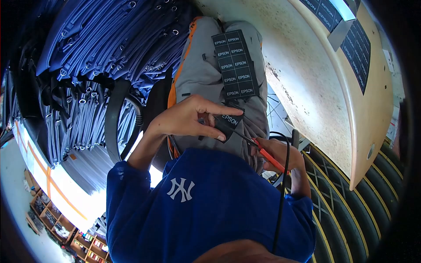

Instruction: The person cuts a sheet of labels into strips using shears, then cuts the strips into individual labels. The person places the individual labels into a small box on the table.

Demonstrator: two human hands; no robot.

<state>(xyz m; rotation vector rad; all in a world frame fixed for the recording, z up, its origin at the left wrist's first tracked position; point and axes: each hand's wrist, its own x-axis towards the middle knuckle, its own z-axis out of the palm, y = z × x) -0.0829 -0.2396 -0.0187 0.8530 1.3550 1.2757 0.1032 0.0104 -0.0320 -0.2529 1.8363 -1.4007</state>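
I read one black EPSON label [229,120] pinched between thumb and forefinger of the left hand [186,120], above the near end of the grey garment [201,70]. The right hand [283,158] is clenched round the red-handled scissors [263,153], whose blades meet the label's lower edge. The uncut label sheet [234,63] lies towards the garment's far end. Caution: the blades sit close to the left thumb, so a slipped grip could nick skin or cut into the lettering.

Right hand [280,151]: fingers largely hidden behind blue shirt [206,210] and black cable [284,184].
Scissors [265,156]: blade tips lost under EPSON label [228,122].
Label sheet [322,11], top right: cut by frame edge.
Shelves [48,215], lower left: contents too small to tell.
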